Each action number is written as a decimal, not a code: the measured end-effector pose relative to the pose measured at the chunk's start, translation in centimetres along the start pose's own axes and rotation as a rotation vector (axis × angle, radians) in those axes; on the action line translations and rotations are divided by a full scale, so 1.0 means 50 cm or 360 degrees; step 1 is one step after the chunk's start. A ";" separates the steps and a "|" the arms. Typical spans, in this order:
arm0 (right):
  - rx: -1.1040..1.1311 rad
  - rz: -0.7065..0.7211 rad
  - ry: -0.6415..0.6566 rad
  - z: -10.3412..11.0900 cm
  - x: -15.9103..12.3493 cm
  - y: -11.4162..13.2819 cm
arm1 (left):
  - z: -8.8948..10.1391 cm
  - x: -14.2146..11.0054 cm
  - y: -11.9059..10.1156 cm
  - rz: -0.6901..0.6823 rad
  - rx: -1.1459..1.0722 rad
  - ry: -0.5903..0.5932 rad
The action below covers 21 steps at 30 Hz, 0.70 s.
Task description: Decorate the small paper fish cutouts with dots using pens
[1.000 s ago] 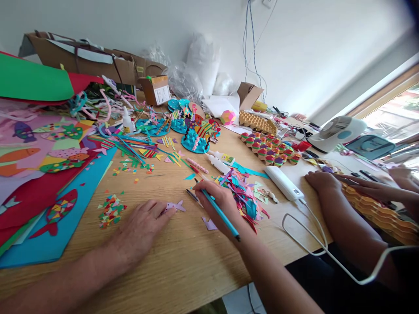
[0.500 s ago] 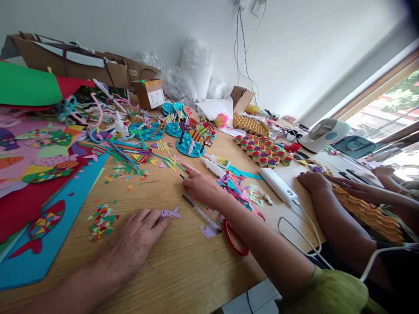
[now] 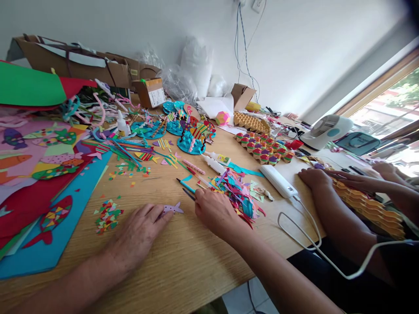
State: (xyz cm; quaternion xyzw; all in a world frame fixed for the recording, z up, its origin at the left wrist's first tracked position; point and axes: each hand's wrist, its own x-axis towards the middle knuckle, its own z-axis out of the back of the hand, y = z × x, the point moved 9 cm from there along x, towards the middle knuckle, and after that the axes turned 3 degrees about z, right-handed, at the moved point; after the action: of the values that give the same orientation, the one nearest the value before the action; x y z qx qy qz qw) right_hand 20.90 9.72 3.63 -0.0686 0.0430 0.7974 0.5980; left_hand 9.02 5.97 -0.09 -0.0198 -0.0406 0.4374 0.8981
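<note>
Near the table's middle, my left hand rests palm down, its fingertips and thumb pressed on a small lilac paper fish with dark dots. The fish's tail points right, and its front is hidden under the fingers. To the right of it, my right hand is curled low on the table, closed on a dark pen whose end sticks out to the left. A blue marker-like stick lies just beyond those fingers. Tiny coloured paper bits are heaped left of my left hand.
Paper scraps and white glue bottles lie beyond my right hand. A white power bank trails a cable. Another person's arms rest at right by an egg tray. Coloured sheets cover the left.
My right hand has moved right and nearer, onto the pen. The red scissors and lilac scrap seen beside the pen no longer show there. My left hand stays on the fish.
</note>
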 end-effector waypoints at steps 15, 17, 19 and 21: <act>0.2981 0.0413 -0.0205 -0.001 -0.010 0.024 | 0.002 0.002 -0.005 -0.0047 0.0023 0.0049; 0.2778 0.0402 -0.0223 -0.015 -0.010 0.032 | 0.002 0.002 -0.005 -0.0032 0.0021 0.0073; 0.2390 0.0337 -0.0345 -0.025 -0.013 0.028 | 0.001 0.002 -0.004 -0.0005 0.0021 0.0105; 0.1955 0.0249 -0.0494 -0.031 -0.018 0.020 | 0.001 0.002 -0.003 0.0019 0.0020 0.0121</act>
State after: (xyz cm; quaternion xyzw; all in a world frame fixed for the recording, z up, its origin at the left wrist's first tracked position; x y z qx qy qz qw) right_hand 20.27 8.35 2.24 0.4063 0.4101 0.6695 0.4675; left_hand 9.17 5.96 -0.01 -0.0308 -0.0036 0.4418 0.8966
